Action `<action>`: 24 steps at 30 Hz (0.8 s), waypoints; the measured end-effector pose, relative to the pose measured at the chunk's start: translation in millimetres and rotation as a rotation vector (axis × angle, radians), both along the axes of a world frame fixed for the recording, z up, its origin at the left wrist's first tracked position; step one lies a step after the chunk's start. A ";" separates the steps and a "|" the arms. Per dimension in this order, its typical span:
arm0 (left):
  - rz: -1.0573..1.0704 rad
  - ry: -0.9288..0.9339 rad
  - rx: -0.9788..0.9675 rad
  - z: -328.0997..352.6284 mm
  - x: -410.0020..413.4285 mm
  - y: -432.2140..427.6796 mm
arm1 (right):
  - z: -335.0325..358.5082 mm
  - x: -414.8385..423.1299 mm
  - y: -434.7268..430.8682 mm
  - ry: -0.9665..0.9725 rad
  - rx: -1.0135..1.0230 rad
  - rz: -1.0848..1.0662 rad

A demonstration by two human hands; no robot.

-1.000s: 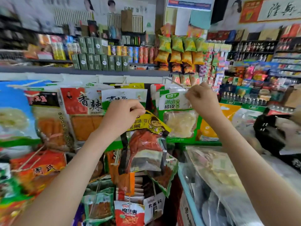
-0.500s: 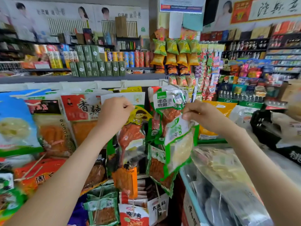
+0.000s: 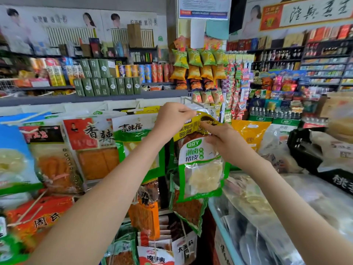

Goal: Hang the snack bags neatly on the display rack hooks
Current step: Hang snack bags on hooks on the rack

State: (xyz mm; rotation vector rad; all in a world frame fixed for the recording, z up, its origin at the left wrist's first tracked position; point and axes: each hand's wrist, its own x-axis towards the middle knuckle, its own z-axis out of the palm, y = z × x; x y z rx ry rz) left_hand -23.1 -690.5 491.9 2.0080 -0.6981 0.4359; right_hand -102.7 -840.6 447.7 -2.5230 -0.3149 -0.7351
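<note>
My left hand (image 3: 172, 116) pinches the top edge of a yellow-topped snack bag (image 3: 193, 127) with red meat inside, held up near a metal rack hook (image 3: 193, 103). My right hand (image 3: 221, 139) grips the same yellow header and also holds a green-and-white snack bag (image 3: 200, 169) with pale contents, which hangs in front of the yellow one. Both bags hang upright at the right end of the display rack (image 3: 95, 100).
Other snack bags hang along the rack: a green-white one (image 3: 133, 142), a red-labelled one (image 3: 91, 146), an orange one (image 3: 145, 215) below. A freezer case (image 3: 267, 217) stands at the right, a black crate (image 3: 309, 150) beyond it. Shelves of goods fill the background.
My left hand carried the yellow-topped bag up and right toward the hook. My right hand lifted the green-white bag in front of it and now also touches the yellow header.
</note>
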 end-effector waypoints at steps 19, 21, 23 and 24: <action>0.101 0.025 0.077 -17.1 36.1 -35.6 | 6.1 32.4 -6.3 0.174 0.104 -0.118; 0.172 -0.035 0.143 -16.3 34.4 -33.3 | 3.9 31.7 -3.7 0.162 0.117 -0.112; 0.268 -0.204 0.260 -16.9 24.8 -25.2 | 0.9 28.4 -1.2 0.113 0.109 -0.116; 0.285 -0.306 0.287 -19.3 17.2 -19.0 | -0.8 26.4 0.5 0.077 0.105 -0.118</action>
